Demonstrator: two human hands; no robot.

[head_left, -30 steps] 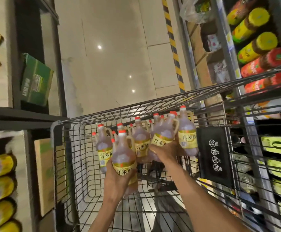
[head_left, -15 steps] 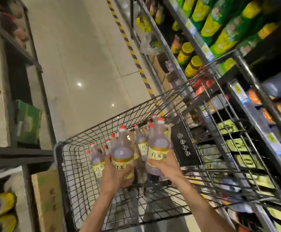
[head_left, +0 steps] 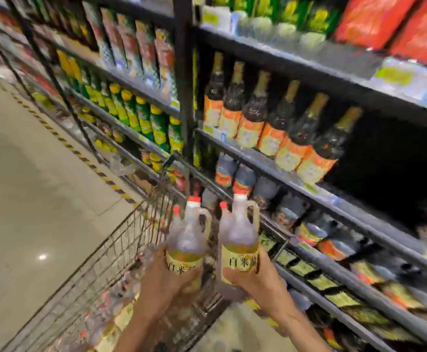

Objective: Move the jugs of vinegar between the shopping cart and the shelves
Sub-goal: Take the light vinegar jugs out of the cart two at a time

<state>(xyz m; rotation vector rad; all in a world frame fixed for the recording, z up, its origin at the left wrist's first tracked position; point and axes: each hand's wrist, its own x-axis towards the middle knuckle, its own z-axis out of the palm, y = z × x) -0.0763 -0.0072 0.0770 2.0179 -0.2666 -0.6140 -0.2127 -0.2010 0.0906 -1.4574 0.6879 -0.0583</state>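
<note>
Dim overhead store light, glare spot on floor tiles (head_left: pixel 42 256), heavy motion blur, wide-angle edge warp, shelves (head_left: pixel 334 199) soft.

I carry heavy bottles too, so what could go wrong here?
Each hand, left hand and right hand, grips only the bottom of one clear plastic red-capped vinegar jug, so one might tip or slip. The blurry picture suggests quick turning; a jug might bump the grey metal shelf edge.
</note>
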